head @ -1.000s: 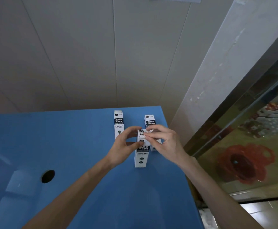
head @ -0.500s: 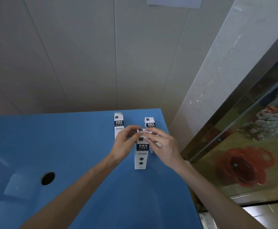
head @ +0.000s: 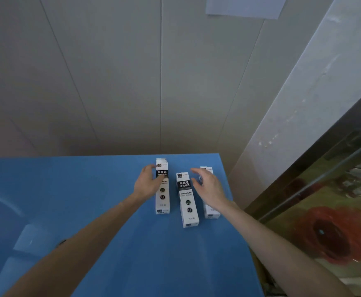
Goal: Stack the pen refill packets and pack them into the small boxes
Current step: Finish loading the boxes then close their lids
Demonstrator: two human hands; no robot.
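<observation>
Blue table (head: pixel 89 211): it was shiny and held three tall white boxes near its far right corner.
Left box (head: pixel 162 189): it stood up, white with black print on the front.
Middle box (head: pixel 187 200): it stood alone between the two hands, and nothing touched it.
Right box (head: pixel 211 212): it stood close to the table edge, partly hidden behind the right hand.
Left hand (head: pixel 147 183): its fingers were curled around the top part of the left box, thumb on the front.
Right hand (head: pixel 207 187): its fingers were spread apart and it held nothing, in front of the right box.
Wall (head: pixel 111 82): it was pale with thin lines going up.
</observation>
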